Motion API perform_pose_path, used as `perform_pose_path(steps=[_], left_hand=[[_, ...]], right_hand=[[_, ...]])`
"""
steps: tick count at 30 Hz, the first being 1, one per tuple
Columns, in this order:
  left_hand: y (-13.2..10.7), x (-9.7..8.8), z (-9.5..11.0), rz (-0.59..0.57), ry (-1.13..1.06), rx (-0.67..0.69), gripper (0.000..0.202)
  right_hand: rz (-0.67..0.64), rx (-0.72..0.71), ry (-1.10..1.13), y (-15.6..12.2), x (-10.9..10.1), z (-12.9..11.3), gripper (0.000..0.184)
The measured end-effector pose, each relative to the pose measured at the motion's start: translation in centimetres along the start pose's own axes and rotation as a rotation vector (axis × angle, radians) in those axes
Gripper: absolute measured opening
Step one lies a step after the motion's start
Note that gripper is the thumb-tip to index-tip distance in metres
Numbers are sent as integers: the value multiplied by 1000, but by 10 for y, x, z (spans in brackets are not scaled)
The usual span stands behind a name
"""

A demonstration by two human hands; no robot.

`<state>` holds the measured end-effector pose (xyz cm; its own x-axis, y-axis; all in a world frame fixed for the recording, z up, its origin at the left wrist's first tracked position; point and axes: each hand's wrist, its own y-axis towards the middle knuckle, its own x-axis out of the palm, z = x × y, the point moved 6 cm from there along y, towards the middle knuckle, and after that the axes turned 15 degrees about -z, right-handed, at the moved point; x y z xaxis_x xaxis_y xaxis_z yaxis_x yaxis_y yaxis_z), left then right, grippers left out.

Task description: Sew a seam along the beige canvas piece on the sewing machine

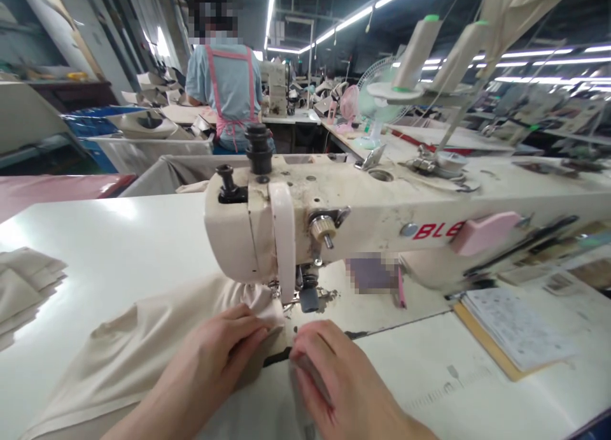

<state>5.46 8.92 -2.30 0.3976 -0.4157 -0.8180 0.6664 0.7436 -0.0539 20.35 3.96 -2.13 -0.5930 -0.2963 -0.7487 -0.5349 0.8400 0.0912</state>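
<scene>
A piece of beige fabric (pixel 143 338) lies on the sewing table, its far end gathered beside the presser foot of the sewing machine (pixel 248 236). My left hand (pixel 229 341) rests on this fabric just in front of the needle area, thumb and fingers closed on its edge. To the right, in front of the presser foot, is my right hand (pixel 329 370), fingers curled and thumb drawn in over the machine bed. Whatever sits between those fingers, if anything, is hidden. A dark strip (pixel 277 357) shows on the table between the hands.
A stack of beige cut pieces (pixel 28 287) lies at the left. On the right is a clipboard (pixel 515 332) with paper. Thread cones (pixel 417 51) and a fan (pixel 377 102) stand behind the machine. A person (pixel 231 90) in a pink apron sits farther back.
</scene>
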Motion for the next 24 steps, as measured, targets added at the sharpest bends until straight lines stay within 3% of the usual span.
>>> perform_pose_path(steps=[3, 6, 8, 10, 13, 18, 24], left_hand=[[-1, 9, 3, -76, 121, 35, 24], [-8, 8, 8, 57, 143, 126, 27], [-12, 7, 5, 127, 45, 102, 31], [-14, 10, 4, 152, 5, 86, 31], [-12, 21, 14, 129, 141, 150, 27], [-10, 26, 18, 75, 89, 148, 23], [-10, 29, 15, 155, 166, 227, 24]], right_hand=[[-14, -77, -71, -5, 6, -5, 28], [-33, -142, -186, -4, 16, -6, 41], [-61, -163, -252, -2, 23, -6, 45], [-80, -177, -289, -1, 26, -5, 46], [-104, -190, -244, -1, 22, -3, 50], [-182, -250, -136, 0, 12, -4, 43], [-156, -304, -247, 3, 19, 3, 33]])
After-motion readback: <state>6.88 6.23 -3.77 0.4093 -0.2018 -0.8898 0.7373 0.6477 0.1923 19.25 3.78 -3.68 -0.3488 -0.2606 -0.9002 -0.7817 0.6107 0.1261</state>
